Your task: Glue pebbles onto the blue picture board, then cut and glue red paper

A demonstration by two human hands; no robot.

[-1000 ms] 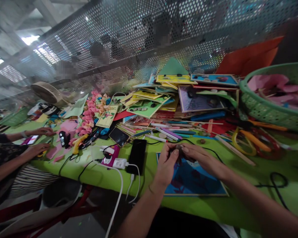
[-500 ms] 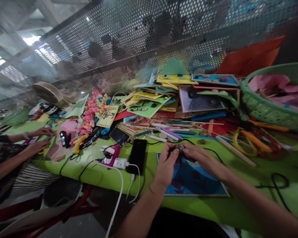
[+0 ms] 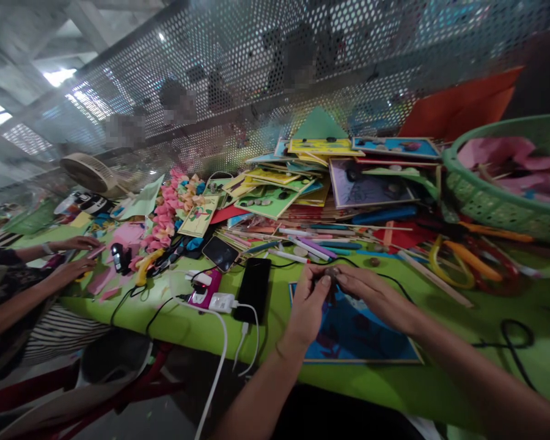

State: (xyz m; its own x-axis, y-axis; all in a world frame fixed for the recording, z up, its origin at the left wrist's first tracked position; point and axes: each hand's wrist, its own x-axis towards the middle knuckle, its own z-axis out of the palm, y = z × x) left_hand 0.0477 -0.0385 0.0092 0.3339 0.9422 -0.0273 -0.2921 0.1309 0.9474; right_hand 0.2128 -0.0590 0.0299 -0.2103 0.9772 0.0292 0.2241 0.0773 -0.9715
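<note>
In the head view my left hand [image 3: 309, 299] and my right hand [image 3: 369, 293] meet over a blue picture card [image 3: 364, 345] with darker shapes and a pale border. Between their fingertips is a small greyish-brown pebble [image 3: 332, 272]. My left thumb presses on it from one side and the right fingers from the other. Something dark shows just below the fingers; I cannot make out what. The upper part of the card is hidden behind my hands. Another small brown pebble [image 3: 374, 261] lies on the green table beyond my right hand.
Left of my hands lie a black phone [image 3: 253, 287] and a purple power strip [image 3: 206, 287] with white cables. Pens [image 3: 318, 247], stacked cards [image 3: 275, 198], scissors [image 3: 458, 263] and a green basket [image 3: 495, 189] line the back. A co-worker's hands [image 3: 80, 260] are at far left.
My hands stay at almost the same place, both still on the pebble, with only slight finger movement. The co-worker's hands at far left have shifted slightly, and a pink piece now shows by them.
</note>
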